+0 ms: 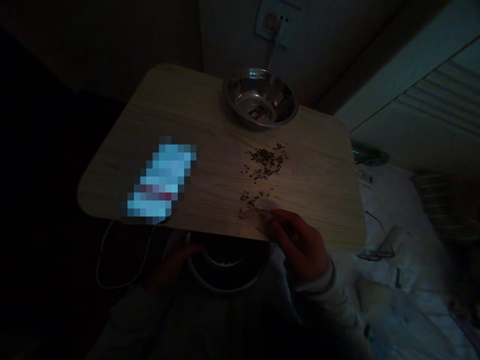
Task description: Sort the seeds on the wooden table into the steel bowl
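Small dark green beans or seeds point(265, 159) lie in a loose pile on the wooden table, and a smaller scatter of them point(250, 198) lies closer to the front edge. Beside that smaller scatter is my right hand point(300, 240), its thumb and fingers closed in a pinch. A faint pale, thin shape reaches from the fingertips toward the beans; its kind is too dim to tell. Below the table edge, my left hand point(180, 257) grips the left rim of a dark bowl point(228, 288) at my lap. The bowl's inside is mostly in shadow.
On the table point(213, 145) stand a shiny metal bowl point(258, 97) at the back and a lit phone point(161, 182) at left, its white cable point(99, 260) hanging off the edge. Glasses point(377, 252) lie on the bedding at right. A wall socket point(275, 22) is behind.
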Demonstrator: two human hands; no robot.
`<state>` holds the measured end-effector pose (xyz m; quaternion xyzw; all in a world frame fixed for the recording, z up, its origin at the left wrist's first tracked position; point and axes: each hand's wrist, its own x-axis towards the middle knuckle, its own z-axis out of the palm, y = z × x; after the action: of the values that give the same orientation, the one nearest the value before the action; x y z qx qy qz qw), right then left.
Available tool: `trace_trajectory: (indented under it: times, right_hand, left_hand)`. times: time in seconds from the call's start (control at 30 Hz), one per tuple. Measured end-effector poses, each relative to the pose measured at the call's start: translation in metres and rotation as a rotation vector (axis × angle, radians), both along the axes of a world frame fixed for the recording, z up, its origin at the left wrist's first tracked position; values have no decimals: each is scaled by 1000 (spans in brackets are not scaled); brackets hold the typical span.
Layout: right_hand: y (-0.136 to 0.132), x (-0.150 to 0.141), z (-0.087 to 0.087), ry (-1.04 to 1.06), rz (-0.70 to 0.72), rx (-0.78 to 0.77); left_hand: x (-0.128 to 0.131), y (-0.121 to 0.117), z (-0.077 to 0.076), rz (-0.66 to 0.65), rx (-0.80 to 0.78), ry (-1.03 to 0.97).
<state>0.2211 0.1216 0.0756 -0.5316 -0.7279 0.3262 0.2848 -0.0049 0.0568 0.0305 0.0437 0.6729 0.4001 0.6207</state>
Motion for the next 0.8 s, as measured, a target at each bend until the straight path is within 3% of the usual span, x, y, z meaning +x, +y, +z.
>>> trace_trajectory:
  times: [0.6, 0.8]
  right_hand:
    - [-3, 0, -1, 24, 22, -5]
    - [-3, 2, -4, 35, -29, -13]
  left_hand:
    - [-1, -2, -6, 5, -33, -75]
    - [3, -2, -6, 37, -40, -62]
